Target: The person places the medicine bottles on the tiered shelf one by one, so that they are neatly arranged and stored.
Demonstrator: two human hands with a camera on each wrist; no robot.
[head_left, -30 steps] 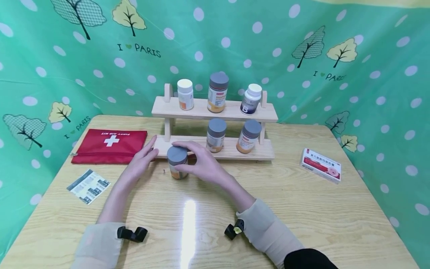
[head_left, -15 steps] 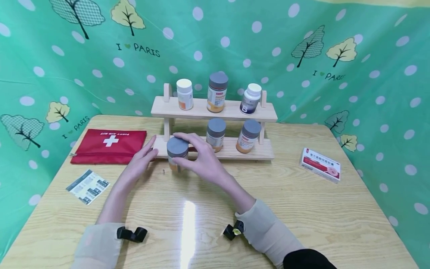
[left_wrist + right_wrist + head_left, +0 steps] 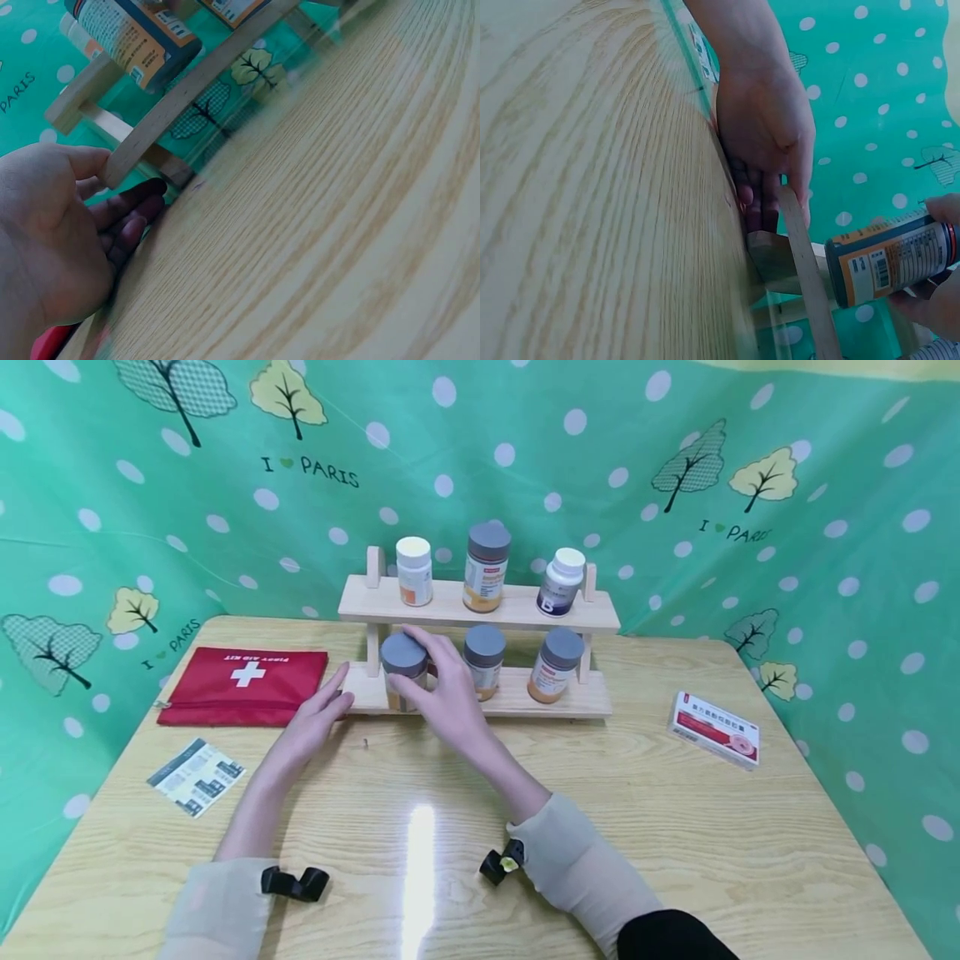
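My right hand (image 3: 453, 697) grips a grey-capped pill bottle (image 3: 403, 653), thumb in front and fingers round the far right side. The bottle is upright at the left part of the lower board (image 3: 592, 695) of a two-tier wooden rack. In the left wrist view, the bottle (image 3: 139, 41) has its base right at the board's edge. My left hand (image 3: 313, 720) touches the left end of that board, its fingers extended. The right wrist view shows the left thumb along the board end (image 3: 799, 225), with the other fingers below. Part of the bottle's label is hidden by the right thumb.
Two more grey-capped bottles (image 3: 483, 662) stand on the lower board. Above them are a white bottle (image 3: 414, 571), a taller grey-capped one (image 3: 486, 568) and a white-capped one (image 3: 560, 581). A red first aid pouch (image 3: 243, 687), a leaflet (image 3: 198, 777) and a medicine box (image 3: 716, 728) lie around.
My right hand has lifted the grey-capped bottle from the table in front of the rack and carried it back over the lower board. The left hand has stayed in place.
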